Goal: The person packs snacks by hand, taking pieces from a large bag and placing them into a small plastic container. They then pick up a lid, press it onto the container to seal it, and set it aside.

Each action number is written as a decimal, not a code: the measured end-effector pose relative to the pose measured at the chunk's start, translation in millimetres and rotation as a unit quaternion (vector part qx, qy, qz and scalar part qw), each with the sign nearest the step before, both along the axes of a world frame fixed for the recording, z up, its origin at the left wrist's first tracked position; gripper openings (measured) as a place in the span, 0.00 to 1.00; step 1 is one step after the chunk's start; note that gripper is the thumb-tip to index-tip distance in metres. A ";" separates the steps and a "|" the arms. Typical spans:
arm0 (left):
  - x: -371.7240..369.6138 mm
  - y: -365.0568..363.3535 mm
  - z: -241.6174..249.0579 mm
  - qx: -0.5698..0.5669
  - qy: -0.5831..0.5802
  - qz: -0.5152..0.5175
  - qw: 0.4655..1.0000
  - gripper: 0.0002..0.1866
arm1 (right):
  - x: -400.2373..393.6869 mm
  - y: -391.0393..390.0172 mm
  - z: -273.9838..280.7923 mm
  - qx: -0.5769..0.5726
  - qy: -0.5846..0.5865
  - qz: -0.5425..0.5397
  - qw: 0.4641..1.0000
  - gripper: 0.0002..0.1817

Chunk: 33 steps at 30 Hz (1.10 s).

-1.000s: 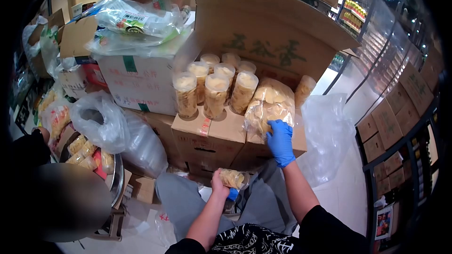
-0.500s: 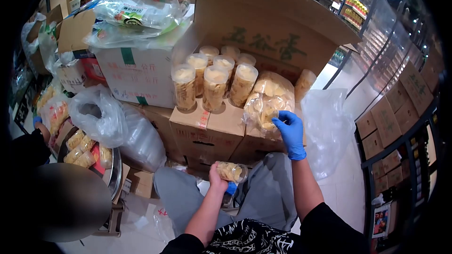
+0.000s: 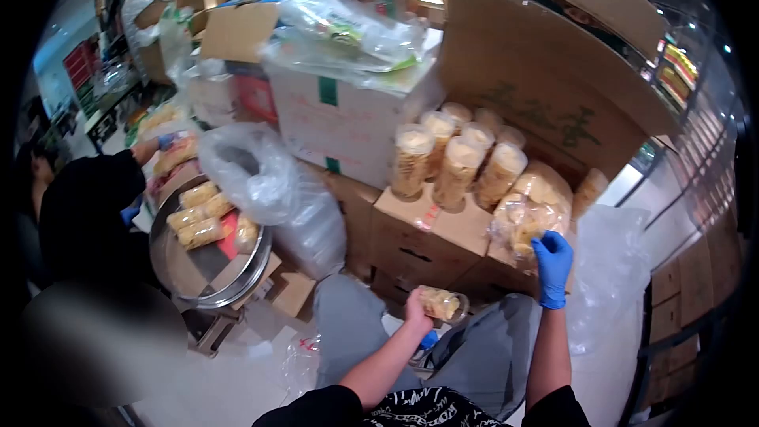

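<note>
My left hand point(image 3: 417, 310), bare, is closed around a clear plastic jar point(image 3: 443, 304) of pale yellow chips, tilted on its side above my lap. My right hand point(image 3: 555, 267), in a blue glove, has its fingertips pinched together at the clear bag of chips point(image 3: 518, 225); a yellow chip point(image 3: 526, 234) shows at the fingertips. That bag sits on a cardboard box point(image 3: 431, 245). Beside it on the boxes stand several filled clear jars point(image 3: 458, 174), upright in a cluster.
A large open carton point(image 3: 545, 55) rises behind the jars. Plastic bags point(image 3: 348, 28) lie on a white box point(image 3: 356, 122). At left, a round metal tray point(image 3: 182, 289) holds several filled jars. A co-worker's arm point(image 3: 95, 182) reaches near it. Clear plastic point(image 3: 609, 269) hangs at right.
The view has turned left, so everything shifts right and more of the tray and co-worker shows. My hands stay in nearly the same places relative to the jar and bag.
</note>
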State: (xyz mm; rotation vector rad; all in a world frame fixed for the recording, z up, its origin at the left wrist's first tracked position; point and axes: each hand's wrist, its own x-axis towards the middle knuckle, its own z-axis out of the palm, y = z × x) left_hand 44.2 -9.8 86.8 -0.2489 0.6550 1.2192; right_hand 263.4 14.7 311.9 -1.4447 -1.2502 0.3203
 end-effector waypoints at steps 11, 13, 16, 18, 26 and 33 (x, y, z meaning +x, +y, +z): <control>-7.9 -7.4 33.3 -0.020 0.027 -0.041 0.999 0.17 | -19.5 -2.8 16.7 -0.033 -0.088 -0.052 0.994 0.11; -10.4 -8.9 44.8 0.010 0.031 -0.050 0.998 0.19 | -22.0 -2.0 20.3 -0.030 -0.114 -0.074 0.990 0.11; -10.4 -5.5 47.7 0.007 0.020 -0.043 0.999 0.18 | -18.5 1.1 10.4 -0.024 -0.077 -0.083 0.993 0.11; -11.6 -5.4 41.2 0.004 0.005 -0.048 0.999 0.18 | -14.4 2.5 8.1 -0.044 -0.049 -0.073 0.995 0.11; -13.5 -1.8 53.4 -0.002 0.010 -0.037 0.999 0.20 | -15.3 -1.4 15.1 -0.071 0.101 -0.012 0.992 0.10; -14.9 1.5 43.4 -0.005 -0.002 -0.035 0.999 0.20 | -21.9 -0.7 21.5 -0.092 0.112 -0.028 0.989 0.10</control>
